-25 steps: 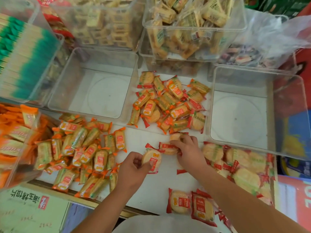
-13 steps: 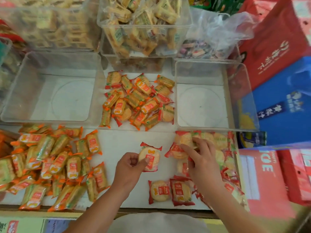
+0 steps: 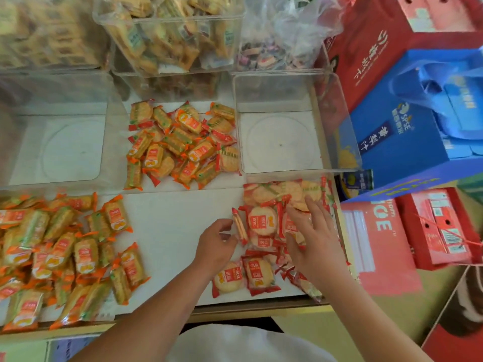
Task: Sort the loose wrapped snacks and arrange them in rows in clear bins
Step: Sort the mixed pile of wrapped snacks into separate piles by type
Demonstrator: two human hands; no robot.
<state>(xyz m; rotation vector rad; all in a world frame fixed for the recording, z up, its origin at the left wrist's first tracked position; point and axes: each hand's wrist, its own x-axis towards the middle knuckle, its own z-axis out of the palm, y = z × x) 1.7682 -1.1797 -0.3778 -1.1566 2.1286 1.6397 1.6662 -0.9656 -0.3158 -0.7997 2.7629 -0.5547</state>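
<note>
Hands at work over a white table [image 3: 170, 220] strewn with wrapped snacks. Left hand [image 3: 215, 244], fingers curled, pinches one red pack [image 3: 240, 227] at its fingertips. The pack stands edge-on, just beside the left border of the red pile [image 3: 264, 220]. Right hand [image 3: 313, 239] is released, with fingers straight and spread, and lies flat on that pile of round crackers at the table's right edge. The red wrappers carry a white-on-red label seen upside down; it looks like "1ST2" but is not surely legible. Two more red packs [image 3: 244, 278] lie side by side near the front edge, between the forearms.

Orange pile [image 3: 65, 252] covers the table's left side. A middle pile [image 3: 180, 145] of orange packs lies between the left bin [image 3: 70, 152] and the right bin [image 3: 279, 145], both clear and both beyond the hands. The print on the orange packs is too blurred to read. Back bin [image 3: 170, 35] holds yellow packs.

Blue box [image 3: 392, 142], right of the table, reads "SPSE" above white Chinese characters. The red box [image 3: 384, 257] below it shows the letters "ICE".
</note>
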